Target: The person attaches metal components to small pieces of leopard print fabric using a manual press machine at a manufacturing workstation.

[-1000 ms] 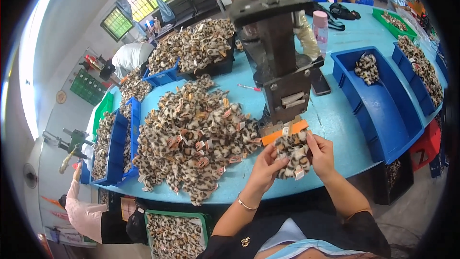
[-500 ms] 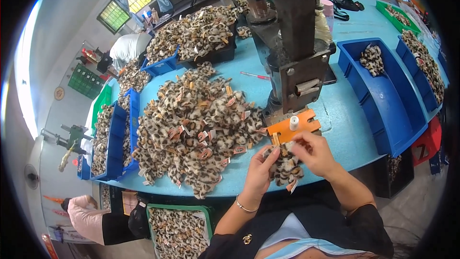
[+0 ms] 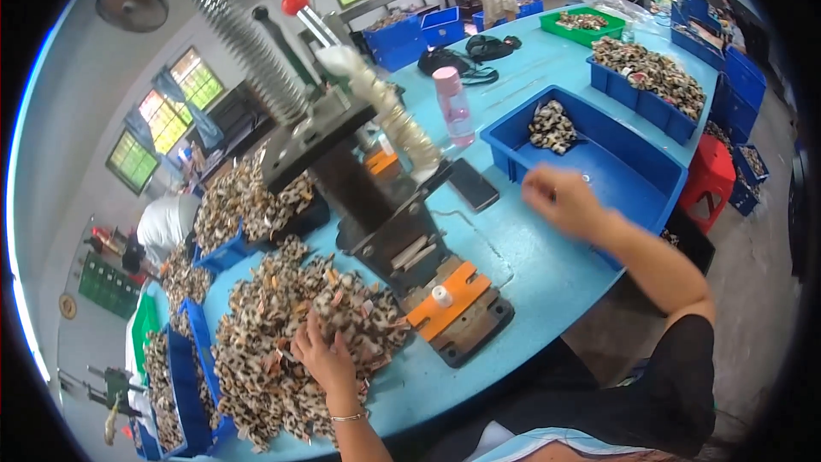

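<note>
touching left hand (image 3: 328, 366), apparently: plush pile (image 3: 261, 346)

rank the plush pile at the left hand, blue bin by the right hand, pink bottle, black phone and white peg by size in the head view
1. Plush pile
2. Blue bin, partly covered by the right hand
3. Pink bottle
4. Black phone
5. White peg

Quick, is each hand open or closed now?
Left hand: open, fingers apart, at the pile of black-spotted cream plush pieces.
Right hand: blurred, by the blue plastic bin; can't tell.
</note>
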